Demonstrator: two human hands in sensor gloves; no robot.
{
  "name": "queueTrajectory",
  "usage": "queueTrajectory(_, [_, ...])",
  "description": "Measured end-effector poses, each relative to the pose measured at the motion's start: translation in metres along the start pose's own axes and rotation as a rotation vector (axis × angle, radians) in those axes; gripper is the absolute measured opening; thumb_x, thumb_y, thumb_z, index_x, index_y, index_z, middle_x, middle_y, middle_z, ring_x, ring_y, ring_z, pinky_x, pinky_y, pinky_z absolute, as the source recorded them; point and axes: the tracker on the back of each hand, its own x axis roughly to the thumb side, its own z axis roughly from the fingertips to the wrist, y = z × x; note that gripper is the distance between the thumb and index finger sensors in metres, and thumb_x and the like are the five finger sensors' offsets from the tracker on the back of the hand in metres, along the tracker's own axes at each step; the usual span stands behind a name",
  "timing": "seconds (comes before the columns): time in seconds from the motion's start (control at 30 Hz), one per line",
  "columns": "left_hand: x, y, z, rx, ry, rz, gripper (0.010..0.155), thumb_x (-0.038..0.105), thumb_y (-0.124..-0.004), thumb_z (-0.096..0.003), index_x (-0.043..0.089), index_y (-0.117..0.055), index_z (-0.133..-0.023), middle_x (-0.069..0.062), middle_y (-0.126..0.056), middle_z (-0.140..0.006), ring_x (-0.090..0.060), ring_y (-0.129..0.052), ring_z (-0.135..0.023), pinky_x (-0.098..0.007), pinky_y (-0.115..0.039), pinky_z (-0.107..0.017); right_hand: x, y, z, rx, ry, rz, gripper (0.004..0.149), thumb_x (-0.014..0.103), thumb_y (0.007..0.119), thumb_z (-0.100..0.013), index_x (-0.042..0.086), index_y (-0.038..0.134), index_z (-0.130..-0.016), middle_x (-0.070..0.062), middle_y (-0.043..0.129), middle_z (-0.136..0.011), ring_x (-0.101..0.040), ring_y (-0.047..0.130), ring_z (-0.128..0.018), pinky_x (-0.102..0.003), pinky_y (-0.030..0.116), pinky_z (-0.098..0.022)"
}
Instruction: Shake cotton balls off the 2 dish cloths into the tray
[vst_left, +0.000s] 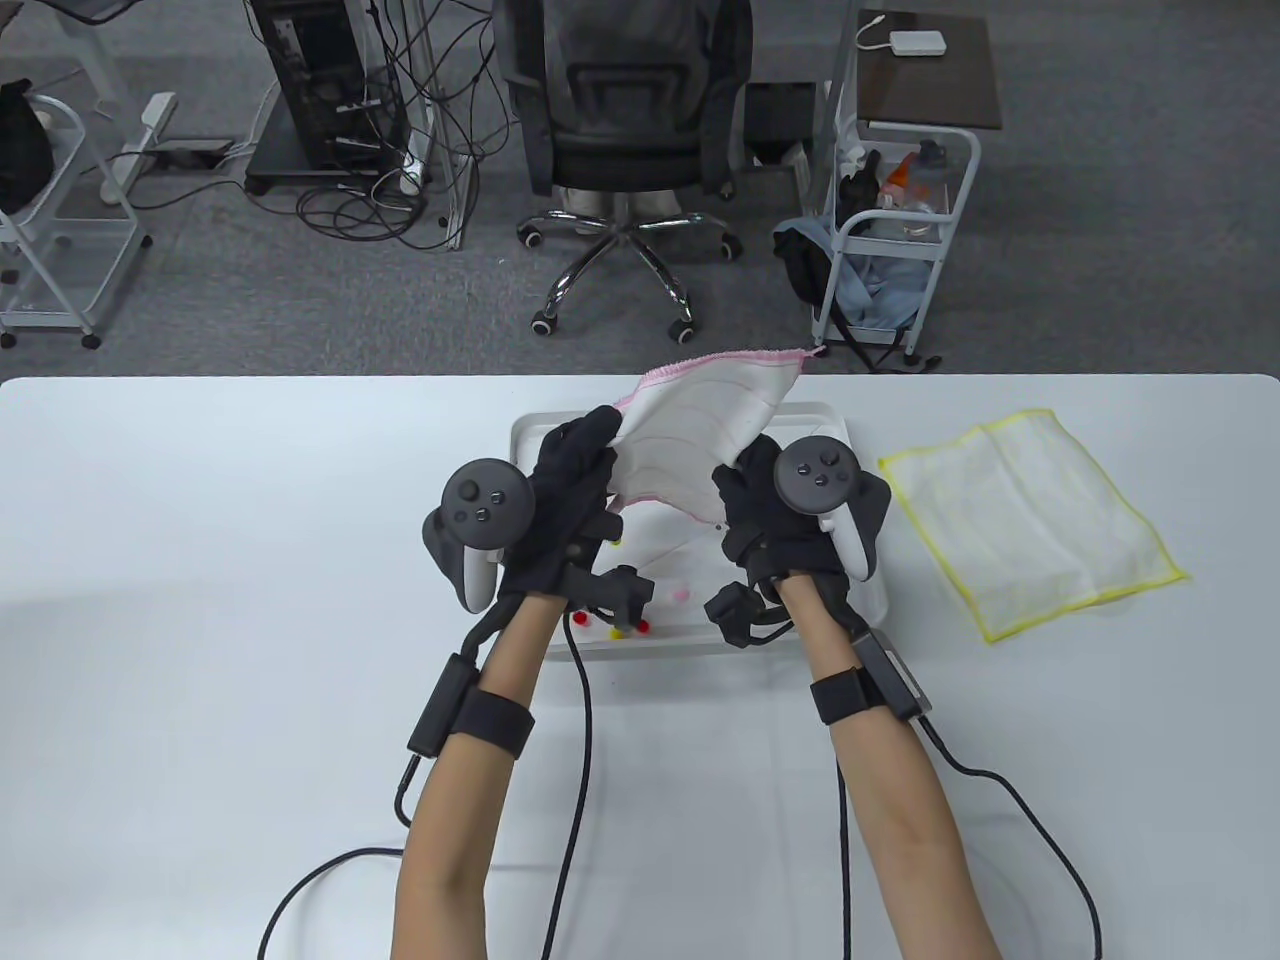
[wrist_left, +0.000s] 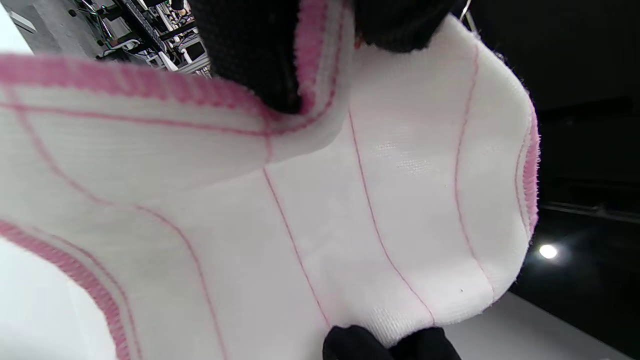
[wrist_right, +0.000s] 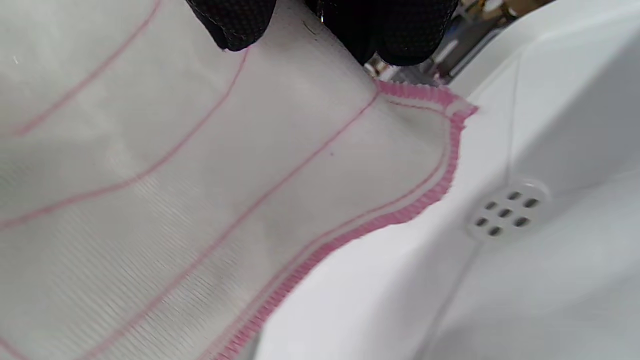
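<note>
A white dish cloth with a pink edge (vst_left: 700, 425) hangs stretched above the white tray (vst_left: 830, 418). My left hand (vst_left: 575, 470) grips its left side and my right hand (vst_left: 745, 490) grips its right side. The left wrist view is filled by the pink-edged cloth (wrist_left: 320, 200), pinched between my left fingers (wrist_left: 250, 50). My right fingers (wrist_right: 400, 35) pinch the same cloth (wrist_right: 175, 190) over the tray (wrist_right: 550, 150). Small red, yellow and pink cotton balls (vst_left: 630, 625) lie in the tray under my hands. A second dish cloth with a yellow edge (vst_left: 1030, 520) lies flat on the table, right of the tray.
The white table (vst_left: 200, 560) ends just behind the tray. Beyond it stand an office chair (vst_left: 625, 130), a rolling cart (vst_left: 890, 240) and a computer tower with cables (vst_left: 330, 90). Glove cables (vst_left: 580, 760) trail over the table toward me.
</note>
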Motion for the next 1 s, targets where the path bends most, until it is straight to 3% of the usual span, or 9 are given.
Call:
queueTrajectory(0.1, [0.002,0.017,0.005,0.021,0.009,0.062,0.040,0.028,-0.072,-0.0553,0.037,-0.069,-0.095,-0.006,-0.073,-0.096,-0.022,-0.098,-0.071,-0.024,-0.096,-0.051,0.002,-0.010,0.011,0.027,-0.078,-0.029,0.051,0.027,0.066,-0.057,0.028,0.040,-0.101,-0.002,0.044,-0.111,-0.032,0.058,-0.095,-0.047,0.059,-0.070])
queueTrajectory(0.23, [-0.011,0.068,0.017,0.103,0.138,0.193,0.040,0.028,-0.071,-0.0552,0.035,-0.070,-0.094,-0.006,-0.076,-0.094,-0.019,-0.101,-0.065,-0.020,-0.099,-0.046,-0.001,-0.038,0.036,0.095,-0.145,0.062,0.067,0.039,0.064,-0.057,0.025,0.023,-0.107,-0.006,0.026,-0.117,-0.037,0.038,-0.105,-0.055,0.050,-0.074])
queueTrajectory(0.4, [-0.066,0.149,0.052,0.354,0.379,0.376,0.040,0.028,-0.071,-0.0556,0.035,-0.070,-0.095,-0.007,-0.075,-0.094,-0.018,-0.101,-0.065,-0.019,-0.099,-0.047,-0.031,-0.080,0.079,0.061,-0.154,0.198,0.070,0.043,0.062,-0.057,0.024,0.018,-0.107,-0.007,0.018,-0.118,-0.038,0.027,-0.107,-0.058,0.046,-0.076])
queueTrajectory(0.47, [-0.091,0.168,0.068,0.434,0.480,0.424,0.040,0.028,-0.070,-0.0557,0.035,-0.069,-0.095,-0.007,-0.074,-0.095,-0.018,-0.100,-0.066,-0.019,-0.099,-0.047,-0.045,-0.092,0.094,0.047,-0.131,0.218,0.070,0.043,0.062,-0.057,0.024,0.018,-0.107,-0.008,0.017,-0.117,-0.039,0.026,-0.107,-0.058,0.045,-0.076])
queueTrajectory(0.6, [-0.137,0.180,0.100,0.538,0.643,0.499,0.041,0.028,-0.070,-0.0561,0.033,-0.067,-0.097,-0.009,-0.072,-0.095,-0.019,-0.099,-0.068,-0.020,-0.098,-0.049,-0.071,-0.101,0.114,0.064,-0.066,0.236,0.070,0.044,0.062,-0.057,0.024,0.018,-0.108,-0.009,0.016,-0.117,-0.039,0.024,-0.107,-0.059,0.044,-0.076])
queueTrajectory(0.73, [-0.162,0.176,0.114,0.515,0.702,0.494,0.047,0.028,-0.067,-0.0567,0.031,-0.057,-0.103,-0.011,-0.065,-0.101,-0.024,-0.093,-0.077,-0.024,-0.094,-0.056,-0.086,-0.099,0.127,0.083,-0.035,0.242,0.070,0.043,0.062,-0.057,0.023,0.017,-0.107,-0.009,0.015,-0.117,-0.040,0.023,-0.106,-0.059,0.044,-0.076])
queueTrajectory(0.83, [-0.169,0.173,0.116,0.466,0.677,0.435,0.059,0.026,-0.066,-0.0568,0.026,-0.036,-0.108,-0.015,-0.043,-0.111,-0.033,-0.074,-0.093,-0.033,-0.081,-0.070,-0.092,-0.094,0.135,0.103,-0.027,0.253,0.070,0.043,0.062,-0.057,0.023,0.017,-0.107,-0.010,0.014,-0.117,-0.040,0.022,-0.106,-0.059,0.044,-0.076])
queueTrajectory(0.93, [-0.166,0.174,0.115,0.437,0.622,0.361,0.065,0.028,-0.066,-0.0569,0.027,-0.026,-0.109,-0.013,-0.031,-0.114,-0.038,-0.059,-0.099,-0.038,-0.072,-0.074,-0.096,-0.090,0.143,0.120,-0.031,0.271,0.071,0.043,0.062,-0.057,0.023,0.016,-0.107,-0.009,0.013,-0.117,-0.040,0.021,-0.106,-0.059,0.043,-0.076])
queueTrajectory(1.0, [-0.161,0.173,0.114,0.385,0.613,0.342,0.072,0.035,-0.065,-0.0582,0.030,-0.012,-0.108,-0.010,-0.006,-0.114,-0.047,-0.026,-0.103,-0.054,-0.048,-0.079,-0.097,-0.089,0.147,0.124,-0.038,0.288,0.071,0.043,0.062,-0.057,0.023,0.016,-0.107,-0.009,0.013,-0.117,-0.040,0.020,-0.106,-0.059,0.043,-0.076])
